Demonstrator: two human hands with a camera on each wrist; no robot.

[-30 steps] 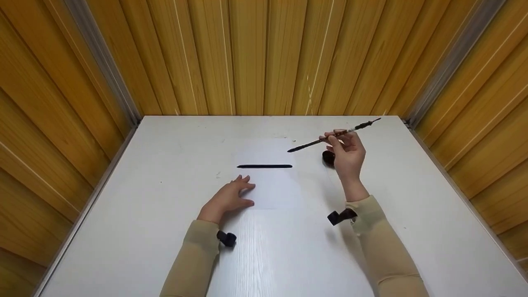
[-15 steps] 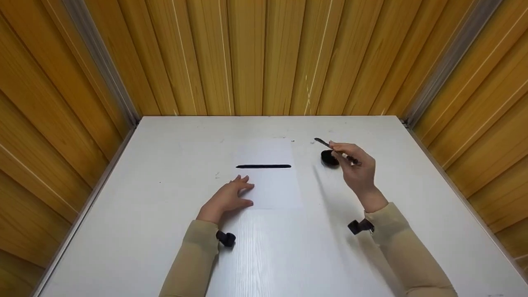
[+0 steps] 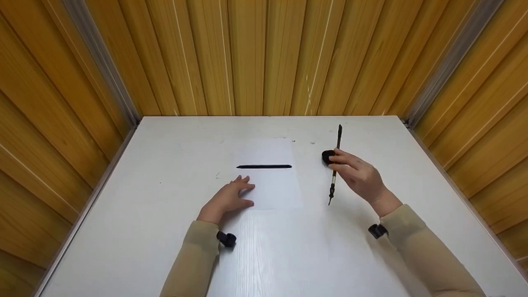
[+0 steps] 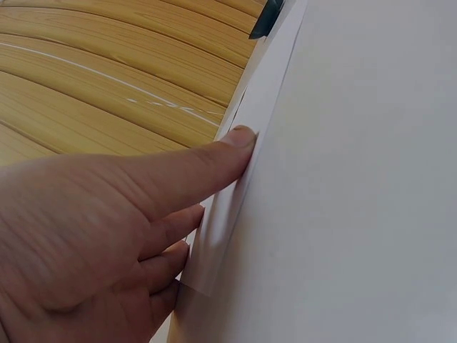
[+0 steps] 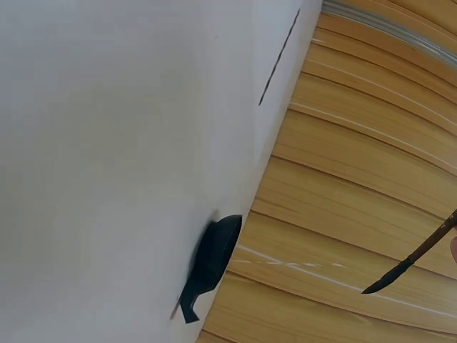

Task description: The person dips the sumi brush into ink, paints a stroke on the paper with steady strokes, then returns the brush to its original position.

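1. The right hand (image 3: pixel 357 173) pinches a slender dark calligraphy brush (image 3: pixel 335 169), right of the white paper sheet (image 3: pixel 272 185).
2. The left hand (image 3: pixel 229 198) rests flat, fingers relaxed, on that sheet's left edge.
3. A small black ink dish (image 3: pixel 326 156) sits just beyond the brush.

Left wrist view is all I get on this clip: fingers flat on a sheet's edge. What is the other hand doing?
Observer: The right hand holds a brush by its middle, right of the paper.
Reviewer: Anything on the sheet?
Observer: One black line runs sideways across almost its whole width.
Reviewer: Anything else nearby?
Observer: A small black dish sits on the table just behind the right hand's fingers.
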